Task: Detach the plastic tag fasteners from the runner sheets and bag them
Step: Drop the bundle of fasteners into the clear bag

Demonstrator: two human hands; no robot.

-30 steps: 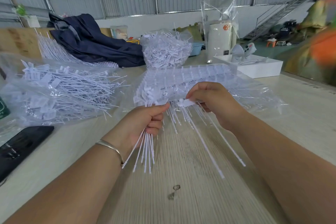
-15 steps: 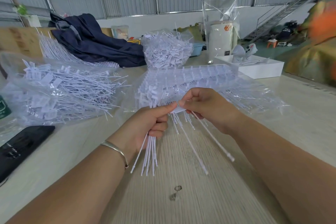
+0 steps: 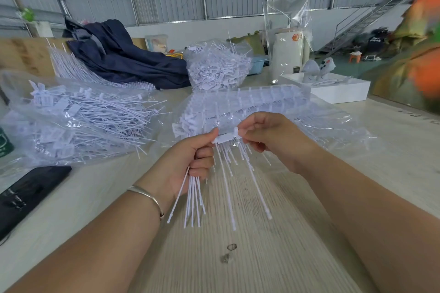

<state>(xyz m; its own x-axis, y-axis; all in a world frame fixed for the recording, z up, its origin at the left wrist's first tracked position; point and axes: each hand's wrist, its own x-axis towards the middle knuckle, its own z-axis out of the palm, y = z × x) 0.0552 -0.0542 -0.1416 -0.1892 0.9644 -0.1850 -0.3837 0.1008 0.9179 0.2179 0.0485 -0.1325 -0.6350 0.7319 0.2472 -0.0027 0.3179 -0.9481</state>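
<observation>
Desk (image 3: 273, 257) carries bagged runner sheets (image 3: 250, 102) just beyond both hands. Left hand (image 3: 190, 164) is curled around a bundle of loose fasteners (image 3: 194, 202), stems pointing toward the person. Right hand (image 3: 266, 135) pinches 1 fastener head (image 3: 226, 137), its long axis running left-right between the 2 thumbs, touching both.

You have two hands (image 3: 188, 162) at work and one bracelet (image 3: 147, 196). Three bags (image 3: 78, 121) of fasteners lie on the table (image 3: 273, 257), plus one tall bag. There is one phone (image 3: 28, 195), one jacket (image 3: 126, 59), one white box (image 3: 340, 89). Loose fasteners are too many to count.
</observation>
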